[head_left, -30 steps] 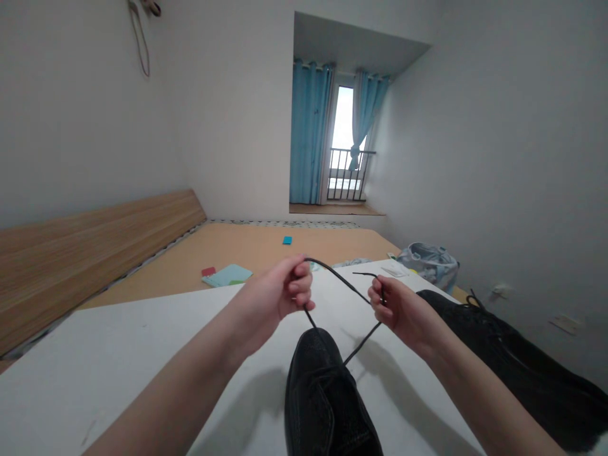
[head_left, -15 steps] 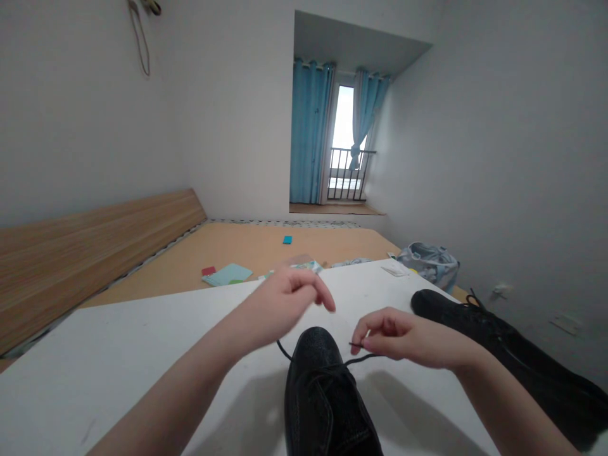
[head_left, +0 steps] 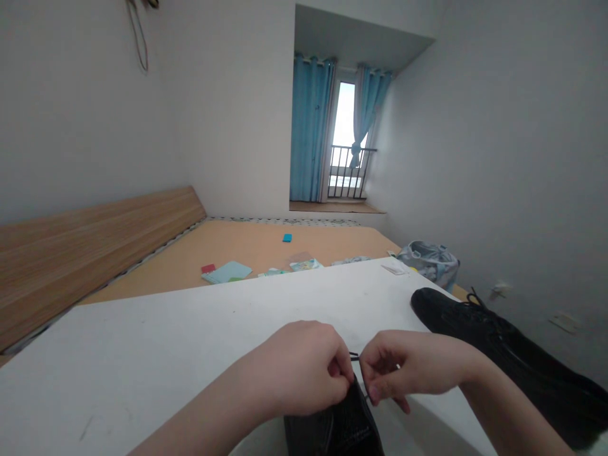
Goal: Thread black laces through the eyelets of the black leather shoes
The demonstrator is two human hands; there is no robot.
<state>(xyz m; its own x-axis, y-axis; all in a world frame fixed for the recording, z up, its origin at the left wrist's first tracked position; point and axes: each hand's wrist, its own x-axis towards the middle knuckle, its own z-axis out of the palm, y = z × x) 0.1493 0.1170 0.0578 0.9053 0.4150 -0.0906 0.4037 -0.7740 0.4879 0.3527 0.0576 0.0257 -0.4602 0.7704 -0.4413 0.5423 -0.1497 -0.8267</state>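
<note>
The left hand (head_left: 299, 367) and right hand (head_left: 408, 362) meet low over the near edge of the counter (head_left: 142, 342), their fingers (head_left: 342, 370) curled closed and pinching a black lace (head_left: 354, 356) from either side, with only short bits of it showing between them. The lace runs into a black shoe (head_left: 339, 427), which sits at that near edge, mostly hidden beneath both hands and cut off by the bottom of the view. A second shoe (head_left: 494, 351) lies along the counter's right edge, laces loose. Beyond the far right corner sits a pale blue bag (head_left: 430, 265), and a small white card (head_left: 394, 269) lies on the counter near it.
</note>
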